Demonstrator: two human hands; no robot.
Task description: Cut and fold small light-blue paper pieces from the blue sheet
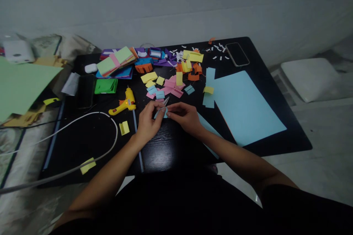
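Fingers pinched tight, the left hand [148,120] and right hand [186,116] gripped a small blue paper [165,115] above the table [162,154], scissors [166,100] poking out, folded slips [173,86] already heaped beyond, the big sheet [248,106] seemingly uncut!

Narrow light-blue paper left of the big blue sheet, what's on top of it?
A small yellow paper piece lies across the middle of the narrow light-blue paper; what it covers is hidden.
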